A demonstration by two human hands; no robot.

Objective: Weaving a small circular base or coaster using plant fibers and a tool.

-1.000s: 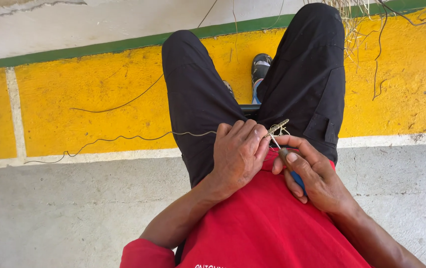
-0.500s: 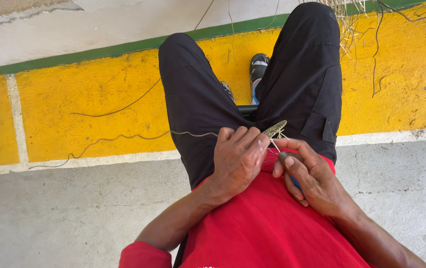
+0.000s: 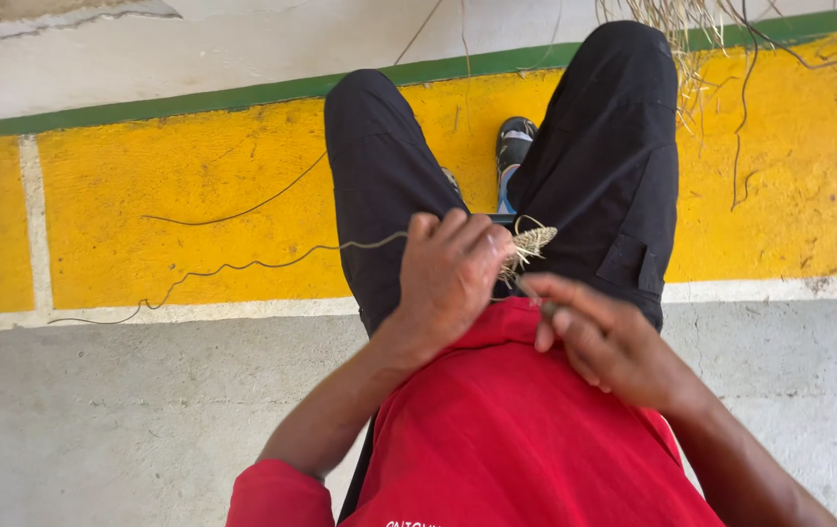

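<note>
Over your lap, dead centre: your left hand (image 3: 452,273) is curled, fingers pressed together, pinching a small woven straw piece (image 3: 530,241) that sticks out at its 3 o'clock. Your right hand (image 3: 606,342), at 4 o'clock of it, pinches a thin tool (image 3: 528,289) touching the weave. One straw strand (image 3: 243,268) trails toward 9 o'clock across the yellow curb (image 3: 194,185); loose straw (image 3: 677,24) hangs at 1 o'clock.

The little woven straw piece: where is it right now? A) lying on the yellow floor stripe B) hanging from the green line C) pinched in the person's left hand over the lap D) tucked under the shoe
C: the woven straw piece pokes out from the left hand, held above the black trousers.
</note>
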